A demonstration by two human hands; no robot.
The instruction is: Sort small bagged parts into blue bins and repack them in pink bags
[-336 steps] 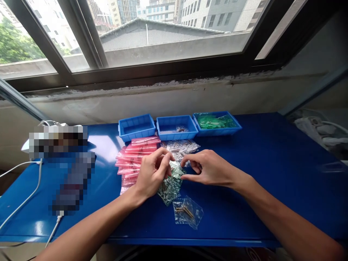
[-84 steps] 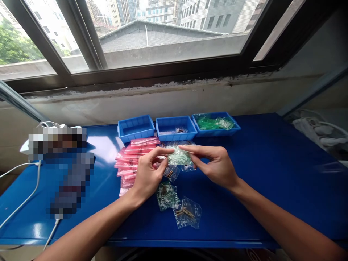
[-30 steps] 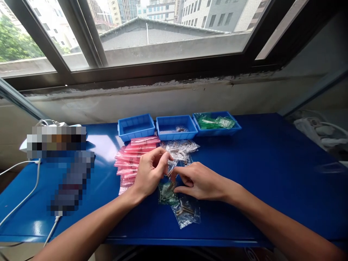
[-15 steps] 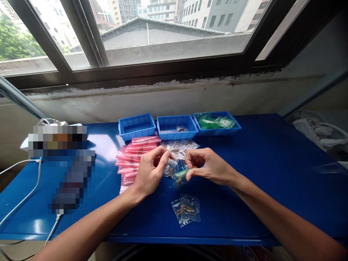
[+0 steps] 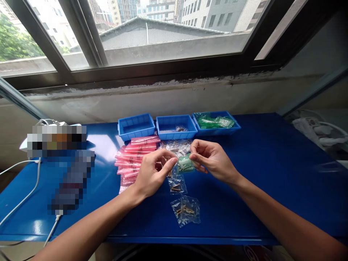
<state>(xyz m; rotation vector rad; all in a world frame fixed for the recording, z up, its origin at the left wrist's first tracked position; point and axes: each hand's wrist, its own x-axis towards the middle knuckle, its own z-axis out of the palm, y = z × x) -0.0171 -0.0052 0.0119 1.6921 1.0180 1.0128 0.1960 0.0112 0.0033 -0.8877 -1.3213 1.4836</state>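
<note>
A small green plastic bag (image 5: 186, 164) with metal pieces showing through it hangs between my hands above the table. My right hand (image 5: 213, 157) is closed, pinching the bag's right side. The thumb and index finger of my left hand (image 5: 154, 172) come together at its left edge. Just below lies a clear bag (image 5: 178, 185) with brass-coloured pins inside. Nearer the front edge are overlapping clear bags (image 5: 185, 211) of similar pins. More clear bags (image 5: 176, 145) are heaped behind my fingers, and pink printed bags (image 5: 132, 157) lie fanned out beside my left hand.
Along the back of the blue table (image 5: 261, 174) stand a blue bin (image 5: 136, 135), a second bin (image 5: 176, 135) with a clear bag of pins, and a third bin (image 5: 217, 132) holding green bags. Blurred-out devices with white cables (image 5: 39, 181) lie at the left.
My right hand has lifted the green bag up and turned it flatter toward me. My left fingertips have moved right to its edge. A clear bag of pins below is now uncovered.
</note>
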